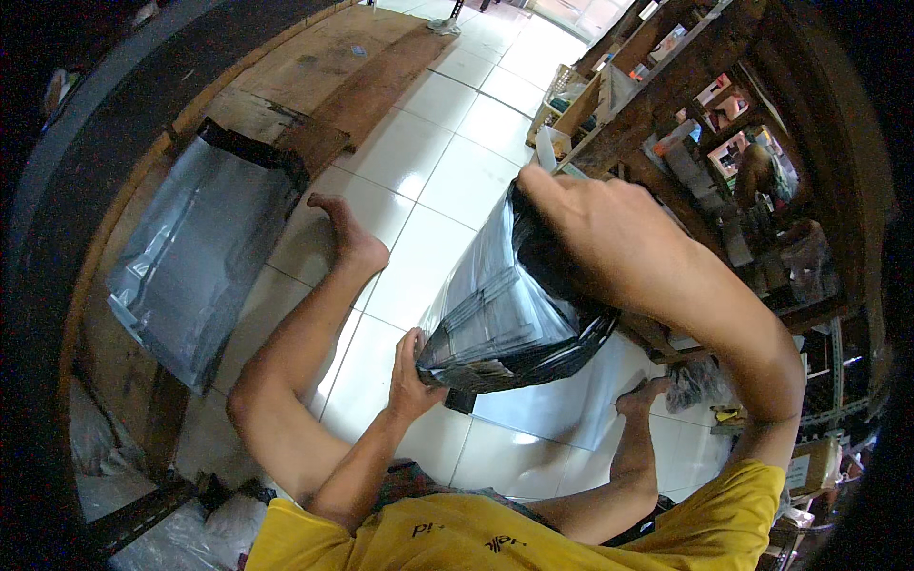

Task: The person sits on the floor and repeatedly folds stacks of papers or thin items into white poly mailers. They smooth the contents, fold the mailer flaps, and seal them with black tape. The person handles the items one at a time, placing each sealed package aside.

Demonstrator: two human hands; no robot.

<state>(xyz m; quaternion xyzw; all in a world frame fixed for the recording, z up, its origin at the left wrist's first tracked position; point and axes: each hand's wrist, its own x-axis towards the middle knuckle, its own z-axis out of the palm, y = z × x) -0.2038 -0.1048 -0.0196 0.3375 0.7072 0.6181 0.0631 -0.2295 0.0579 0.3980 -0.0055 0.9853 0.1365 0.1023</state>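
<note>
A thick bundle of plastic bags (490, 309), grey and glossy with black edges, is held up in front of me, tilted over the floor. My left hand (413, 383) grips its lower left corner, fingers wrapped behind the edge. At the upper end, my right hand (595, 214) is closed over the black edge, knuckles up; its fingertips are mostly hidden. Further left lies another flat stack of grey plastic bags (205, 257) with a black band at its far end, apart from both hands.
That stack rests on a wooden board (352, 81). White floor tiles (433, 162) run between my bare legs. A pale sheet (543, 409) lies under the bundle. Wooden shelves (685, 190) with assorted goods stand at right, near a basket (562, 90) and a crumpled clear bag (698, 385).
</note>
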